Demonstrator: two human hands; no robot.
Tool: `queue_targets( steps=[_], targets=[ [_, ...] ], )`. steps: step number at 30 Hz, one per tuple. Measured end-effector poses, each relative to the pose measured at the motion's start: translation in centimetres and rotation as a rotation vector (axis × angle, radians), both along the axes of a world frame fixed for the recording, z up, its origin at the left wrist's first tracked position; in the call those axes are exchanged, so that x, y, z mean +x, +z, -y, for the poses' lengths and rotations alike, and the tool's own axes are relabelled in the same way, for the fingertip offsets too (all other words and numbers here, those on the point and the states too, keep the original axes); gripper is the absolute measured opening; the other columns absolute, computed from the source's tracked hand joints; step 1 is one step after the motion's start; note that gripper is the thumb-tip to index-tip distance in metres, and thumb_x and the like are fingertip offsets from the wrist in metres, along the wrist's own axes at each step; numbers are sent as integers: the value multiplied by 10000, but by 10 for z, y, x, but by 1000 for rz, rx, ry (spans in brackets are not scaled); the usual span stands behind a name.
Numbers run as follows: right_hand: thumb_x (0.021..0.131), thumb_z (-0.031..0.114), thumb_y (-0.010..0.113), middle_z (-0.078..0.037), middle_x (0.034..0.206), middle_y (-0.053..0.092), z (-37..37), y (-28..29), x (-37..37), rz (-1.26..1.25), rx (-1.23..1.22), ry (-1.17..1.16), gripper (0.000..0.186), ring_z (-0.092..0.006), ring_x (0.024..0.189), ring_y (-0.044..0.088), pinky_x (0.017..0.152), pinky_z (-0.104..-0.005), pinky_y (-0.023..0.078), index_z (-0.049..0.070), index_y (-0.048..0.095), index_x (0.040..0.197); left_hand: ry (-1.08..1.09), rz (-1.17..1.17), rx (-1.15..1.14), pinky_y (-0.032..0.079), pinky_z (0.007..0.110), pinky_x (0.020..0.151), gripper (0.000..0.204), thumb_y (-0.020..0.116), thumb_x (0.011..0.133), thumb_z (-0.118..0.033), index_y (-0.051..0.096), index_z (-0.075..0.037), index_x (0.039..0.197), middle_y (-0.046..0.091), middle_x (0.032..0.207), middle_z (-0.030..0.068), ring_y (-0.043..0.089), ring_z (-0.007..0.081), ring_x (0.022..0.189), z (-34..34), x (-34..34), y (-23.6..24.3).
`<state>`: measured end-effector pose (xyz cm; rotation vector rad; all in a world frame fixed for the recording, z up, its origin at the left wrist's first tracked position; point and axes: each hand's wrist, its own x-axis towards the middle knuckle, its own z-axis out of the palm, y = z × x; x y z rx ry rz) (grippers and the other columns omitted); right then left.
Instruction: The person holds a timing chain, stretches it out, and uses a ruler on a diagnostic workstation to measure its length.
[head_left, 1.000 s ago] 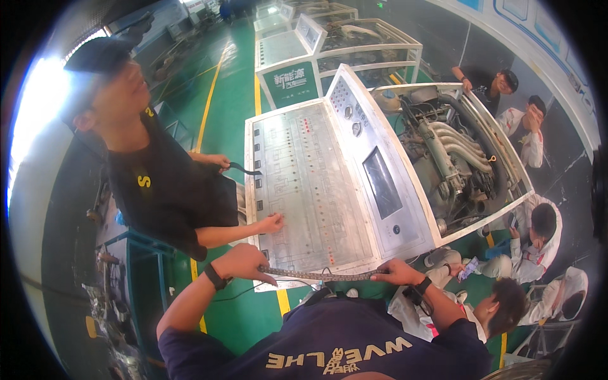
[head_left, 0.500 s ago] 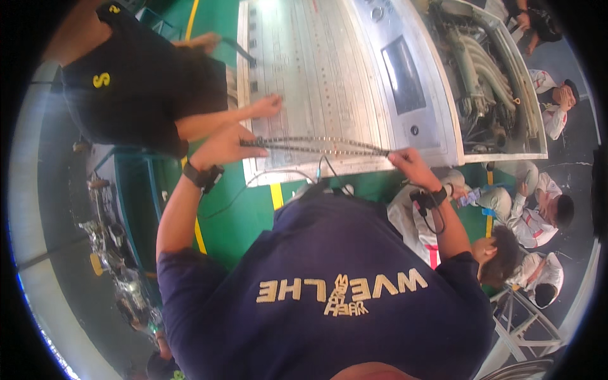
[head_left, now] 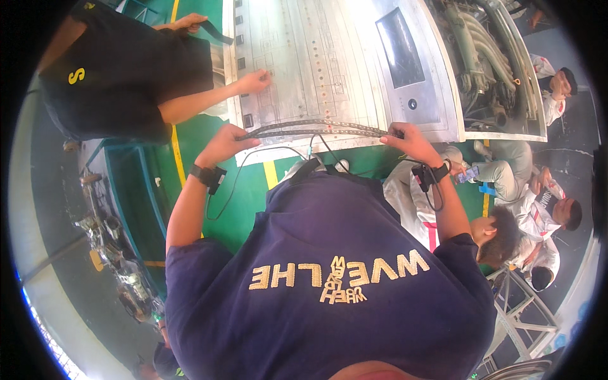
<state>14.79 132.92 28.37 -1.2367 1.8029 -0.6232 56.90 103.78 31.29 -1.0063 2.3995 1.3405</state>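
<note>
Left hand (head_left: 229,143) and right hand (head_left: 406,140) grip opposite ends | dark, slender, chain-like metal loop (head_left: 320,122) spans left-right between them | apparently above silver metal console (head_left: 288,104), near edge

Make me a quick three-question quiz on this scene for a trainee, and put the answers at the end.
1. What do the wearer's left hand and right hand hold between them?
2. True or false: in this view, the display screen lies to the right of the flat diagram panel.
3. What does the co-worker in the black shirt hold in one hand?
A) a wrench
B) a black flexible strip
C) a cup

Key:
1. A metal link chain.
2. True.
3. B.
</note>
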Motion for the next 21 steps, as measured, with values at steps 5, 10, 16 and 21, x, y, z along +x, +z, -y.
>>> queue_targets(
  steps=[5,10,16,21],
  targets=[
    [944,495,699,-101,595,427,-2,-5,1,-18,11,-42,600,-194,586,397,559,-403,344,-51,579,726,125,-48,50,324,341,512,510,790,906,-385,640,47,678,413,549,-5,358,96,562,-11,10,-10],
    [951,536,673,-122,572,437,0,-5,7,-76,10,-99,640,-226,560,409,553,-420,349,-47,587,702,131,-4,34,320,319,504,530,771,918,-420,626,21,661,427,559,-30,355,72,556,-20,12,-19],
    [957,586,635,-128,576,461,8,-10,25,-112,16,-122,677,-243,552,445,552,-424,364,-37,588,697,402,-112,143,306,315,498,544,761,927,-423,571,-31,603,416,562,-56,356,72,556,-36,-4,-43],
    [980,549,620,-213,599,538,4,-17,46,-201,-133,-138,614,-325,564,535,565,-452,409,-24,671,768,493,-267,-21,323,337,515,563,732,941,-453,572,-4,641,419,569,-30,380,92,586,-41,-12,-77]
  ],
)
